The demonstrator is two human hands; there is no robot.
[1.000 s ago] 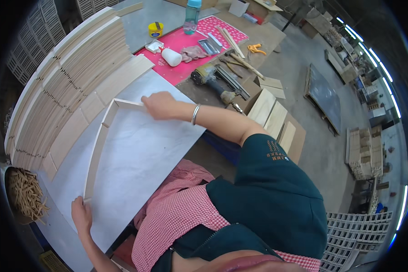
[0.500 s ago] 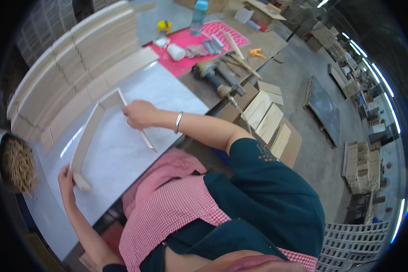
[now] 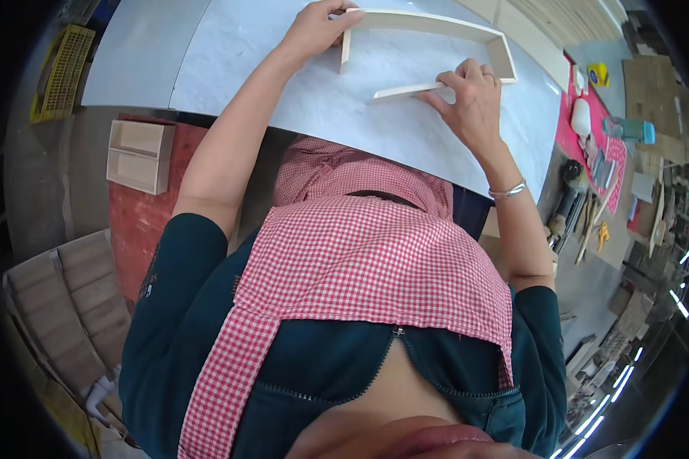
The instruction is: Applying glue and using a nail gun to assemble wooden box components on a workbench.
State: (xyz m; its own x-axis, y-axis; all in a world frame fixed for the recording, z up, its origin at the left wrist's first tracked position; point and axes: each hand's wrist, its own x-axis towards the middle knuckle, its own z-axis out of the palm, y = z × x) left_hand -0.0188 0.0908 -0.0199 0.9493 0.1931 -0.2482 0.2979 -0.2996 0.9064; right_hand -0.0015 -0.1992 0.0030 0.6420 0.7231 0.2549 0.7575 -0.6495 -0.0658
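Note:
A pale wooden frame [image 3: 429,23] stands on edge on the white tabletop. Its long far side joins a short right side, and another short piece bends toward me at the left end. My left hand [image 3: 319,28] is closed on that left corner, thumb along the top edge. On the near side, my right hand [image 3: 471,101] pinches a long thin wooden slat [image 3: 403,92] whose free end points left, apart from the left short piece. My right fingers hide whether this slat joins the right corner.
Stacked pale boards [image 3: 551,34] line the table's far right side. A pink mat with a white bottle [image 3: 581,117] and a blue bottle [image 3: 631,130] lies to the right. At lower left sit a divided wooden box [image 3: 139,155] on a red board, and a yellow crate [image 3: 63,74].
My view has swung round, so the table now lies ahead. The near slat has been swung inward toward the left end. Both hands still hold the wood.

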